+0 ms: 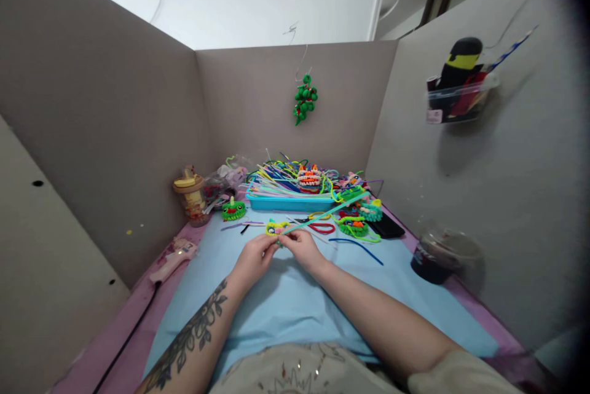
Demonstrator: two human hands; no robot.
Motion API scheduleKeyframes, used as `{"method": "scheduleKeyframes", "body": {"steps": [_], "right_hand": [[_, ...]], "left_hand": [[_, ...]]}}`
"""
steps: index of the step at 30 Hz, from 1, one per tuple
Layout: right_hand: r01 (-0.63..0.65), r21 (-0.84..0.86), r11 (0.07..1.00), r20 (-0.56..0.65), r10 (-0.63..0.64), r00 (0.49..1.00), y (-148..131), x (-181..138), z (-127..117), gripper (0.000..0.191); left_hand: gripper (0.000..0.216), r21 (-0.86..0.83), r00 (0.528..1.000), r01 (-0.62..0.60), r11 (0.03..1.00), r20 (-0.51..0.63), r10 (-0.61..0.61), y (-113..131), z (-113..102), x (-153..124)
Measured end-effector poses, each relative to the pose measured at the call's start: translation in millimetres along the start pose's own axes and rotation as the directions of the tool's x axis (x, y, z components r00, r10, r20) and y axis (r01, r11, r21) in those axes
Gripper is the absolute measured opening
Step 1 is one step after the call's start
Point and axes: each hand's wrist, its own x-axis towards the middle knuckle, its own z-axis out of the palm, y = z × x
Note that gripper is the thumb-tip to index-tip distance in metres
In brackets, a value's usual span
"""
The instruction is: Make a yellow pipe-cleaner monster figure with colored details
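Long, fuzzy, pale-turquoise craft stem (pixel 327 214) at centre, above light-blue cloth (pixel 271 308). Long axis slants near left to far right; free end points far right. Right hand (pixel 304 249): thumb and fingertips clamped on stem's near end. Left hand (pixel 253 262): fingertips pinched together alongside, exact hold too small to tell. Yellow fuzzy figure (pixel 273 228) just beyond fingertips.

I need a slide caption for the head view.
Left hand and right hand meet at a turquoise strip, before a filled blue tray.
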Motion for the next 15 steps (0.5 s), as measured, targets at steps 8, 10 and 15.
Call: {"method": "scheduleKeyframes", "body": {"steps": [8,10,15], "right_hand": [[0.005,0.126,0.992,-0.126,0.011,0.992,-11.1,-5.5,7.7,0.025],[-0.017,0.143,0.990,-0.139,0.037,0.990,-12.4,-6.7,9.9,0.026],[-0.080,0.184,0.980,-0.107,0.101,0.989,-9.2,-6.4,11.4,0.029]], "left_hand": [[0.022,0.232,0.994,-0.028,0.972,-0.099,0.052,0.3,3.5,-1.5],[0.023,0.253,0.991,-0.041,0.967,-0.115,0.072,1.8,3.4,-1.8],[0.023,0.235,0.988,-0.033,0.971,-0.139,0.067,1.8,4.3,-1.4]]}}
